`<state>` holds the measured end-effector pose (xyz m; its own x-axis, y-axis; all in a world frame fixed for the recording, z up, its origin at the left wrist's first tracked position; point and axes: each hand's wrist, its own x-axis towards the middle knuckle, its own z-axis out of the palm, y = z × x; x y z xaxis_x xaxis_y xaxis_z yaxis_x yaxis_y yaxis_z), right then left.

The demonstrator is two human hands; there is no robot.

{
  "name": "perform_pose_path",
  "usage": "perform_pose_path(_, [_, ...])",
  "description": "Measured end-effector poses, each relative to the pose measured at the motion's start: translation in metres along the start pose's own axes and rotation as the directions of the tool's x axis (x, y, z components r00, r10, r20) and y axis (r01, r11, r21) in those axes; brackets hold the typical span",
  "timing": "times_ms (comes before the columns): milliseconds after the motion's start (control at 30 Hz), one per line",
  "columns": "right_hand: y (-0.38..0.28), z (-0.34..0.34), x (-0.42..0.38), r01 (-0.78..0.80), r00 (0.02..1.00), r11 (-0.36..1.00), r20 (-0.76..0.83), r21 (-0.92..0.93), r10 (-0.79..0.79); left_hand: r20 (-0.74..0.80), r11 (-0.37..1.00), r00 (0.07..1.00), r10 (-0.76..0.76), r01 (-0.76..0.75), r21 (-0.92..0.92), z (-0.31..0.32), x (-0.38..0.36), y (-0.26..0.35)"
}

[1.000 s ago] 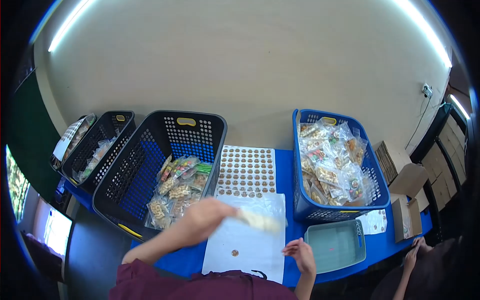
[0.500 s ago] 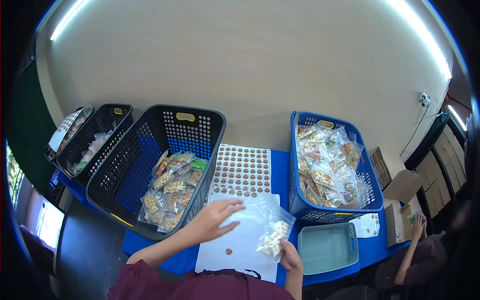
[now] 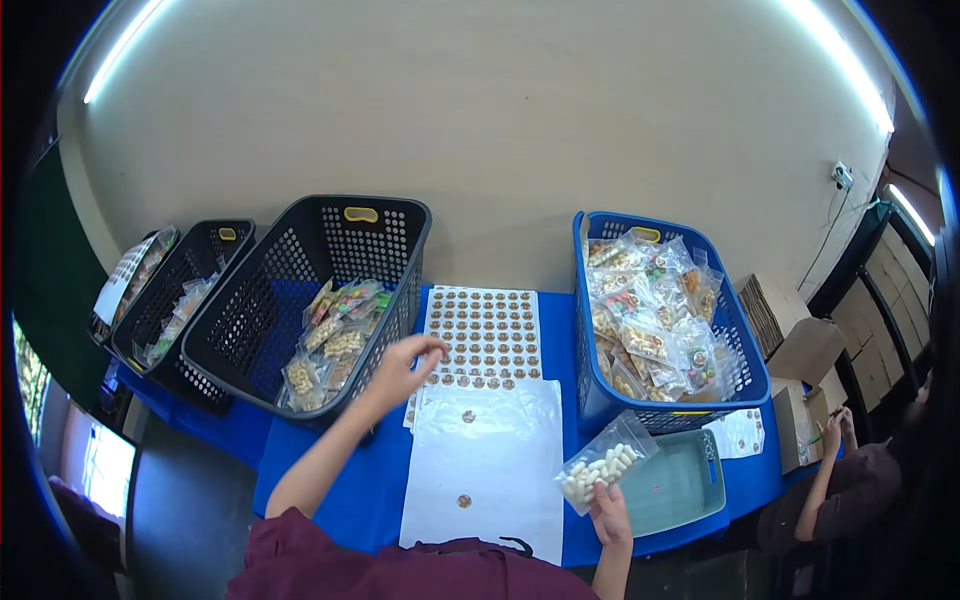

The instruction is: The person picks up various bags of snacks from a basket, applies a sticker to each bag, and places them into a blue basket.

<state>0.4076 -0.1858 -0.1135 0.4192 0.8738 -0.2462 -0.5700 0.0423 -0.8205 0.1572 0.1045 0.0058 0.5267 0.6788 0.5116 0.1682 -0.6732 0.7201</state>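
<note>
We grip 1 clear bag (image 3: 603, 467) in right hand (image 3: 611, 515), blue basket's (image 3: 640, 424) 7 o'clock; left hand (image 3: 405, 366), sticker sheet's (image 3: 484, 335) 8 o'clock, fingers bent, can't tell if pinching.

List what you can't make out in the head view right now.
All in the head view:
- Left hand: too small to tell whether its fingertips hold anything.
- Right hand: some fingers hidden behind the bag of white pieces.
- Sticker sheet: print too small to read.
- Blue basket: floor hidden by heaped bags.
- Co-worker's hands: held item too small to identify.
</note>
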Motion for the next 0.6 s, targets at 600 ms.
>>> perform_pose_path(600, [0.074,0.076,0.142,-0.157,0.836,0.833,0.377,-0.531,0.398,-0.273,0.820,0.847,-0.456,0.281,-0.498,-0.008,-0.080,0.052])
